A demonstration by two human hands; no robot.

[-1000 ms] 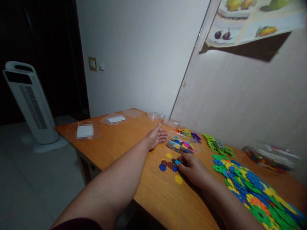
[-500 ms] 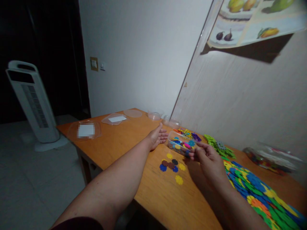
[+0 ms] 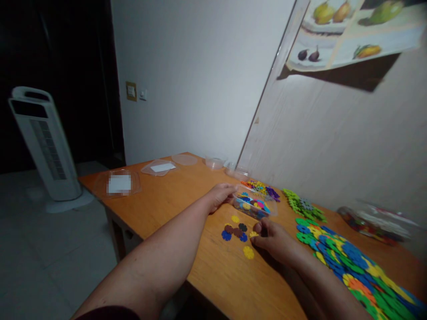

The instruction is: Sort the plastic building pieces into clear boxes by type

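My left hand (image 3: 221, 195) grips the left end of a clear plastic container (image 3: 274, 209), which is tilted slightly on the table and holds mixed flower-shaped plastic discs (image 3: 248, 203). Close in front of the container, my right hand (image 3: 271, 235) has its thumb and curled fingers at a yellow flower-shaped disc (image 3: 252, 234), partly covering it. Loose on the wood beside that hand lie a brown disc (image 3: 238, 232), a black disc (image 3: 243, 227), a blue disc (image 3: 226, 235) and another yellow disc (image 3: 248, 252), some overlapping.
Large colourful discs (image 3: 353, 253) pile up on the right. Green pieces (image 3: 295, 202) and purple pieces (image 3: 272, 193) lie along the wall, near a filled clear bag (image 3: 373, 222). Clear tubs (image 3: 215, 162) and lids (image 3: 184, 159) occupy the table's (image 3: 173, 200) far side. A tower fan (image 3: 46, 142) stands left.
My right hand has left the container's right end and come down toward me to the yellow disc. The left hand, flat beside the container before, now closes on its end.
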